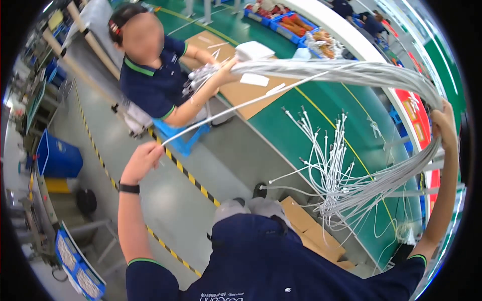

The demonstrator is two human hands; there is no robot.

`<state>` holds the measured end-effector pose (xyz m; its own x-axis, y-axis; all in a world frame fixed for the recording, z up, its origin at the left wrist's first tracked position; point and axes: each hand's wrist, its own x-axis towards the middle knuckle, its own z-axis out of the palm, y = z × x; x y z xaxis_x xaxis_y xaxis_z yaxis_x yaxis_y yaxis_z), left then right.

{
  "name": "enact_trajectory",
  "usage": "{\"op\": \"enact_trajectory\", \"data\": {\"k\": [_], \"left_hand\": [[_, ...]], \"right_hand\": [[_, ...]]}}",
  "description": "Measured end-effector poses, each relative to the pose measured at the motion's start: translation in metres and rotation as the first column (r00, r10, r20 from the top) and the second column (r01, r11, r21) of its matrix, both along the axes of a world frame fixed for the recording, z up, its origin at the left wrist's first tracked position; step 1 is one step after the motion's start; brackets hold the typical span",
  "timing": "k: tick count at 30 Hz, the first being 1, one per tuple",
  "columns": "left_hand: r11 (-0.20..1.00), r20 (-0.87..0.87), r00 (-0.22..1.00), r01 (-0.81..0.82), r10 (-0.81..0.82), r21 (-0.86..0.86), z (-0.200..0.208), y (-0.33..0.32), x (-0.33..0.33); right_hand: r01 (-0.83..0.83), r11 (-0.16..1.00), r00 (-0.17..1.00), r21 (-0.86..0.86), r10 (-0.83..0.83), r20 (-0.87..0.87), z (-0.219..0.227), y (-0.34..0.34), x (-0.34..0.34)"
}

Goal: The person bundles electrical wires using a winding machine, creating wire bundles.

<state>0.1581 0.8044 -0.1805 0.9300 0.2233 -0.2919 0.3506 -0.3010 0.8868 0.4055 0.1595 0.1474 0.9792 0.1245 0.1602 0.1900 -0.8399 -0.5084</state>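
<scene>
My left hand (143,161) is raised on the left, its fingers pinched on the end of a single white cable (241,104). That cable runs slantwise up to the right and joins a thick bundle of white cables (346,71). On the far right my right hand (444,124) grips the bundle where it bends round and drops. Below it, the lower part of the bundle fans out over the green table (271,131), with many loose connector ends (329,135) spread there. A co-worker's hand (226,74) holds the bundle's other end across from me.
The co-worker (155,75) sits on a blue stool (183,138) at the table's far end, beside a brown cardboard sheet (251,103). Blue bins (288,27) of parts stand behind. Cardboard boxes (311,228) lie below the table edge. A blue tub (59,155) is at left.
</scene>
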Motion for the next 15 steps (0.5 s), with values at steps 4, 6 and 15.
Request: {"op": "enact_trajectory", "data": {"k": [4,6,15], "left_hand": [[0.999,0.031,0.999,-0.013,0.014,-0.049,-0.001,-0.010,0.014],[0.990,0.081,0.997,0.025,-0.014,-0.140,-0.002,-0.004,0.019],[0.982,0.220,0.962,-0.140,0.165,-0.123,0.046,-0.035,0.056]], "right_hand": [[-0.057,0.997,0.998,-0.053,0.057,0.006,0.025,-0.004,0.046],[-0.134,0.987,0.986,0.093,0.123,0.115,0.017,-0.010,0.078],[-0.139,0.952,0.988,-0.274,0.152,0.028,0.048,0.093,0.078]]}}
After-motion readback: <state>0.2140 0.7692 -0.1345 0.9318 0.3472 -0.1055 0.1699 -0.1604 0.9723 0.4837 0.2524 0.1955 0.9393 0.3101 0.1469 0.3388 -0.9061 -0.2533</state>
